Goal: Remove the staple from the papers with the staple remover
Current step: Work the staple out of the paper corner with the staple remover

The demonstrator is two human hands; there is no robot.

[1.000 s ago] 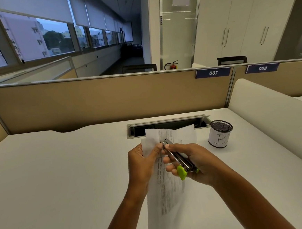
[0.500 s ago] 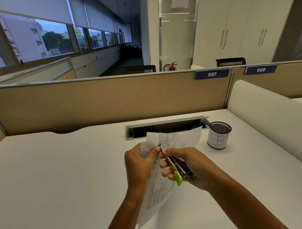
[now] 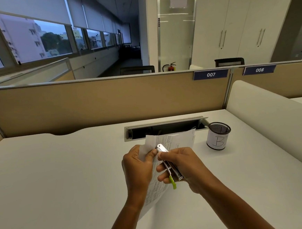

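The papers (image 3: 177,141), thin white printed sheets bent into a soft curve, are held above the smooth pale tabletop (image 3: 61,175), between the two hands and just in front of the metal-edged cable slot (image 3: 165,128). Their upper left corner is pinched by the left hand (image 3: 136,168), thumb on top and fingers curled behind. The staple remover (image 3: 168,164) (a slim, flat tool of shiny metal with a rounded tip and a bright green plastic tail) is gripped by the right hand (image 3: 185,166), whose fingers are wrapped round its middle while the thumb is pressed near the tip. The metal tip is laid on the papers at the pinched corner, just beside the left thumb; the staple itself is too small to be made out. To the right, a round black mesh cup (image 3: 218,136), wrapped in white paper marked with a handwritten "B", is stood on the tabletop, apart from the papers.
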